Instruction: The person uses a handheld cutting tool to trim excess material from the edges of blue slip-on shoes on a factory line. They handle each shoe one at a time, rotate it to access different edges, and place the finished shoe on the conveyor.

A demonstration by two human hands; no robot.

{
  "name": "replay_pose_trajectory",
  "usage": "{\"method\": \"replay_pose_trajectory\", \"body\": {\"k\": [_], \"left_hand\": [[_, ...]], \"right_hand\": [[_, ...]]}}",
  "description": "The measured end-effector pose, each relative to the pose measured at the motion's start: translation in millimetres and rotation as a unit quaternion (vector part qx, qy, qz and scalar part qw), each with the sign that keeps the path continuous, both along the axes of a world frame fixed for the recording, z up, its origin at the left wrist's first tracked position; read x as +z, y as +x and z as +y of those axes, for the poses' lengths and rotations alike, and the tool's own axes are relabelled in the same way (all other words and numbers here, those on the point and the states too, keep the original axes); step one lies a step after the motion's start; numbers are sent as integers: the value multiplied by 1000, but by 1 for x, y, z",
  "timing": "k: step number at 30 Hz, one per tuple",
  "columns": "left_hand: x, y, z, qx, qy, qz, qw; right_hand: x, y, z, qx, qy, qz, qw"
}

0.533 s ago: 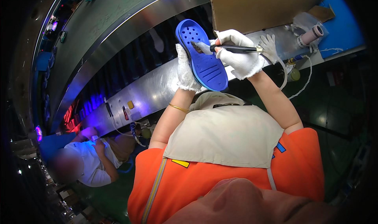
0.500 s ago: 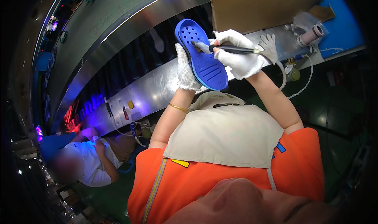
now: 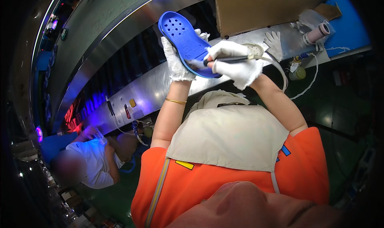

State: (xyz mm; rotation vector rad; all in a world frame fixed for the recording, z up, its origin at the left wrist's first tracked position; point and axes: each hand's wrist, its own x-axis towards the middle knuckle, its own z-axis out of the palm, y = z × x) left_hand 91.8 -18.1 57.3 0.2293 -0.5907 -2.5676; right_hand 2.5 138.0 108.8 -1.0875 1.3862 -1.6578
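Note:
My left hand (image 3: 176, 62), in a white knit glove, grips a blue shoe sole (image 3: 182, 36) from its left side and underneath. The sole is tilted, with the small round holes at its far end. My gloved right hand (image 3: 236, 64) is closed around a black-handled brush (image 3: 234, 60). The brush's blurred grey tip is over the near end of the sole; whether it touches the surface, I cannot tell. A pale hose (image 3: 282, 71) appears to run from the back of the handle. My right glove hides part of the sole's near edge.
A metal ledge (image 3: 142, 88) runs below my hands, beside a conveyor (image 3: 108, 22). A cardboard box (image 3: 260, 12), a spare white glove (image 3: 274, 44), a pale holed piece (image 3: 254, 49) and a pink spool (image 3: 316, 35) lie right. Another person (image 3: 92, 160) sits at left.
The sole and my left hand have shifted left and slightly away from me. The brush has moved from the sole's middle to its near end. The pale holed piece now shows behind my right hand.

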Motion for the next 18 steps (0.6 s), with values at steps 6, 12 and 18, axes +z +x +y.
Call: {"method": "replay_pose_trajectory", "body": {"k": [6,12,18], "left_hand": [[28,8,22,-43,49,96,993],[14,-1,11,-10,-18,65,998],[21,-1,12,-1,1,101,995]], "right_hand": [[-1,-18,-4,-75,-46,-7,996],[-5,3,-6,0,-77,39,996],[-14,-4,-6,2,-73,10,997]]}}
